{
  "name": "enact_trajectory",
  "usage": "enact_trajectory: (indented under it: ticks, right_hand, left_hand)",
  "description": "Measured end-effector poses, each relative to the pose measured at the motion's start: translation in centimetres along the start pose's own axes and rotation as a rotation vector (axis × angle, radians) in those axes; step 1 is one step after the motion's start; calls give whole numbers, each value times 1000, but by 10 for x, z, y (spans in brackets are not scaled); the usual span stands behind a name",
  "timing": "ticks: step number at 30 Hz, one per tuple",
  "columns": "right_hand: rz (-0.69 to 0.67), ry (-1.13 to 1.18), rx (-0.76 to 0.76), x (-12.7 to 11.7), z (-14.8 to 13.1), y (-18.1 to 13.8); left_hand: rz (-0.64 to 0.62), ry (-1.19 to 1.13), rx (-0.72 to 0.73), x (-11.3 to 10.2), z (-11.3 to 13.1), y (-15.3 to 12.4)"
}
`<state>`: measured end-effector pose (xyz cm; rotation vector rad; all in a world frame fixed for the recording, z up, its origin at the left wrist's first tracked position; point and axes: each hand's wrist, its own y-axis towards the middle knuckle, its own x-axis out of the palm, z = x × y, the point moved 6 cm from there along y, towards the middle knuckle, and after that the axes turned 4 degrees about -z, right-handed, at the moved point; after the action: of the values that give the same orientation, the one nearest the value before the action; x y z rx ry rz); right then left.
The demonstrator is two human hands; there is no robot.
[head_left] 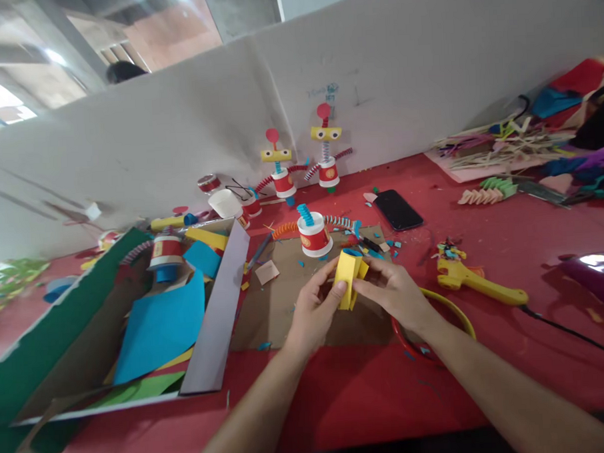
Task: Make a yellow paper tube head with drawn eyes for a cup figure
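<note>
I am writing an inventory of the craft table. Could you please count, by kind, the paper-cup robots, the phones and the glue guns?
Finished paper-cup robots, with heads: 2
Headless cup bodies with spring necks: 2
Phones: 1
Yellow glue guns: 1
Total: 6

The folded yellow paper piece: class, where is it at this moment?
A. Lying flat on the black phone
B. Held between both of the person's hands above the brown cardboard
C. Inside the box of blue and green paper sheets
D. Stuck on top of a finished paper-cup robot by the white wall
B. The folded yellow paper piece is pinched by the left hand and the right hand, just above the brown cardboard.
</note>
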<state>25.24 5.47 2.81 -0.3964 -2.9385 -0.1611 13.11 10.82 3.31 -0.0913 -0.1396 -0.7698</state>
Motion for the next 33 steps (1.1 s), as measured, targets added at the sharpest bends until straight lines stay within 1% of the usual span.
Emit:
enact_trajectory:
  ticks: [3, 7, 9, 16, 21, 26, 29, 33]
  right_hand:
    - [-11, -16, 31, 1, 1, -2]
    - [-102, 65, 37, 4, -1, -4]
    - [-120, 89, 34, 3, -2, -4]
    - [-58, 42, 51, -1, -4, -1]
    - [-15, 56, 80, -3, -3, -2]
    - [22, 19, 61, -5, -1, 0]
    - [37, 29, 50, -7, 1, 1]
    - [34, 3, 42, -7, 2, 1]
  left_hand:
    - [-8, 59, 8, 0, 0, 0]
    - [-8, 64, 10, -1, 0, 1]
    - [-27, 65, 4, 0, 1, 1]
    - [-101, 32, -47, 3, -1, 1]
    - [-135, -104, -116, 6, -4, 1]
    - [-171, -258, -182, 7, -10, -1]
    - [-181, -268, -204, 7, -13, -1]
    - [-181, -246, -194, 7, -13, -1]
